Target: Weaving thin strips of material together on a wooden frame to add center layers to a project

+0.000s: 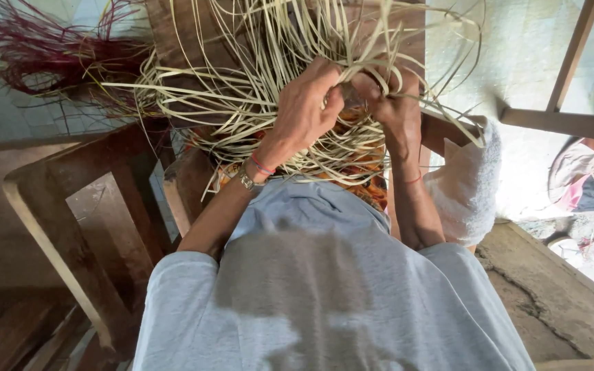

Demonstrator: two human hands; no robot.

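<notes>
Pale strips (256,103) crowd the hands; chair (56,227) blocks left.

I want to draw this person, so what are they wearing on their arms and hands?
The hands are bare, with no gloves. The left hand has a metal wristwatch and a red thread band at the wrist. The right hand has a thin red thread around its wrist. Both forearms are bare, and the short sleeves of a light grey-blue shirt cover the upper arms.

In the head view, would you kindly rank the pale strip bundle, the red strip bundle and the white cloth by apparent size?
1. Pale strip bundle, held by both hands.
2. Red strip bundle and white cloth: they look alike, and the cloth lies nearer, so unranked.
</notes>
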